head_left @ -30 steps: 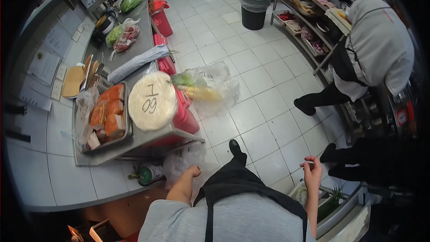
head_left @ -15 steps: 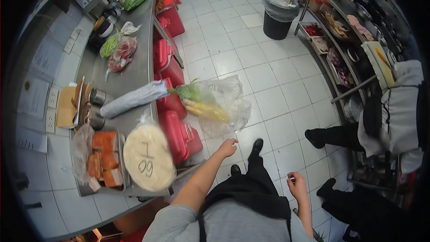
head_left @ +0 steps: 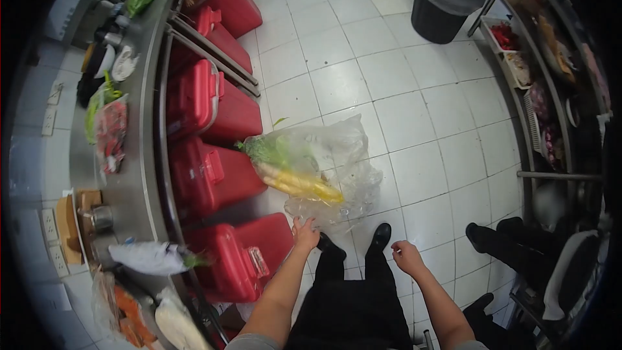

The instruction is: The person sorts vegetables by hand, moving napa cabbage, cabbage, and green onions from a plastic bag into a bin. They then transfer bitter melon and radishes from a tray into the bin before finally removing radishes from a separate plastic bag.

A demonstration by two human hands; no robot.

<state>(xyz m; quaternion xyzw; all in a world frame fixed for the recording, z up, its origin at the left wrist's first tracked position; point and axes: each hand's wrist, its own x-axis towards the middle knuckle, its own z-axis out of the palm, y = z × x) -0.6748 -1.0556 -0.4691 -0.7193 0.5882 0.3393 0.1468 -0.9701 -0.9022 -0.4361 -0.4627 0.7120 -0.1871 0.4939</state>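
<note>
A large clear plastic bag (head_left: 353, 155) lies on the tiled floor ahead of my feet, holding leafy greens and long pale-yellow produce (head_left: 301, 185) whose kind I cannot make out. My left hand (head_left: 306, 232) hangs just short of the bag's near edge, beside a red lidded bin. Its fingers are apart and hold nothing. Over to the right, my right hand (head_left: 407, 257) is held above the floor with its fingers curled in and nothing showing in them. Neither hand appears to touch the bag.
Several red bins (head_left: 240, 253) stand under the steel counter (head_left: 139, 185) on the left. On it lie a paper-wrapped bundle (head_left: 149, 257) and a pack of round white sheets (head_left: 181, 324). A black trash can (head_left: 440, 19) stands ahead. A co-worker's legs (head_left: 512, 240) are close at right, by shelving.
My view has tilted down and moved toward the bag, which now sits nearer my feet. My left hand has come closer to the bag's near edge. My right hand's fingers are more curled.
</note>
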